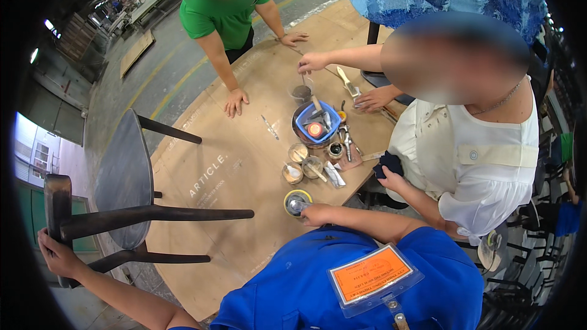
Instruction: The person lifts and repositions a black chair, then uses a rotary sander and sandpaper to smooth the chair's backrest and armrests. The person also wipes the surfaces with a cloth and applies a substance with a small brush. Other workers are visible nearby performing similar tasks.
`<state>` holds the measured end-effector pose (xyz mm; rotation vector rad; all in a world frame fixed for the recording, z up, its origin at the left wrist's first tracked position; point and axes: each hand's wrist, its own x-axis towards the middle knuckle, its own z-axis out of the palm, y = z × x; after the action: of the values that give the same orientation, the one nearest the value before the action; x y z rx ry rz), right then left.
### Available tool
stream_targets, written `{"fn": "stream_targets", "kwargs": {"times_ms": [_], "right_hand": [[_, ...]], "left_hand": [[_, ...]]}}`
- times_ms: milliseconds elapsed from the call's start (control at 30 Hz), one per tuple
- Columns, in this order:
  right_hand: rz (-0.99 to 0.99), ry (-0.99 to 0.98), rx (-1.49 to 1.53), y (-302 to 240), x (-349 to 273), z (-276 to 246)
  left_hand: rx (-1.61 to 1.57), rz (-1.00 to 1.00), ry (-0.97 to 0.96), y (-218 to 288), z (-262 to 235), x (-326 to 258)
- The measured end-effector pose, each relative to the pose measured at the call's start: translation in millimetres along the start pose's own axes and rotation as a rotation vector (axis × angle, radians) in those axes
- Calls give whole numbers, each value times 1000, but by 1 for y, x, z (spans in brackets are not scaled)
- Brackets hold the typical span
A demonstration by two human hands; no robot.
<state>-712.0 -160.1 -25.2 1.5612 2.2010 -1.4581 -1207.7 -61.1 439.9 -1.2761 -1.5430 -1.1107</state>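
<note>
A dark wooden chair lies tipped over at the left, its legs pointing right across the table. My left hand is closed round the curved dark rail at the chair's far left end. At the near edge of the table, my right hand grips a round yellow-rimmed item with a greyish middle; its exact kind is unclear. Just beyond it stand small cups of pale paste, one with a stick in it, and a small jar of dark liquid.
A brown-paper-covered table holds a blue basket with tools and a brush. A person in green leans on the far side. At right, a person in white holds dark cloth. Another hand holds a stick in a cup.
</note>
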Motion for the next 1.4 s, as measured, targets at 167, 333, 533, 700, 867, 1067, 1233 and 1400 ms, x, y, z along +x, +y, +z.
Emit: {"fn": "stream_targets", "kwargs": {"times_ms": [167,333,533,700,867,1067,1233,1400], "right_hand": [[-4,7,-14,3,-1,2],[44,-28,11,3,-4,-2],[57,-5,-1,4,0,0],[17,-24,-24,11,10,4],[-58,-89,230,14,23,13],[-37,-295,643,10,38,37],[-194,-377,494,15,49,50],[-216,-359,512,16,55,57]], "left_hand": [[16,-23,15,0,2,0],[18,-49,-2,1,4,0],[19,-28,-21,2,5,-1],[0,-25,-12,5,7,-1],[-17,25,13,7,7,2],[37,3,-13,8,6,4],[29,-18,-20,8,6,4],[17,15,-5,1,6,4]]}}
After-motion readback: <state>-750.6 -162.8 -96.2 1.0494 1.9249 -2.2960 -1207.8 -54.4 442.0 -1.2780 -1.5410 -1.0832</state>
